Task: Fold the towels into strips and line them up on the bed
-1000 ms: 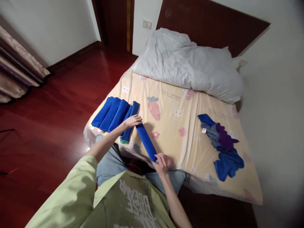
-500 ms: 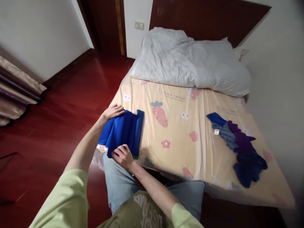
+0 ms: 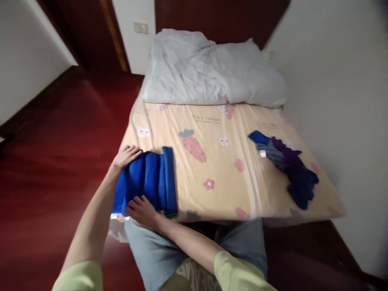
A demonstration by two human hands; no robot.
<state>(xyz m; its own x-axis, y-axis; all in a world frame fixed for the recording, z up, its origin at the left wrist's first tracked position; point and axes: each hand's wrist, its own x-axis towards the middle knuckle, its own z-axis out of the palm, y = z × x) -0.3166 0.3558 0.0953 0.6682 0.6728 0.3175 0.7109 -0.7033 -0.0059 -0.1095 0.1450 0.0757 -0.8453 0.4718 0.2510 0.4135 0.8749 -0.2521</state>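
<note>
Two hands, left point(image 3: 127, 155) and right point(image 3: 142, 211), rest loosely curled on the folded blue cloths point(image 3: 150, 173), grip unclear.

Left hand: reaching forward, palm down, fingers curling point(image 3: 129, 154)
Right hand: crossing toward the left, knuckles up, fingers bending point(image 3: 141, 211)
Arms: both angling forward, right forearm lying lower

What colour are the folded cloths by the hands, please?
The folded cloths are blue, best seen in the head view.
</note>
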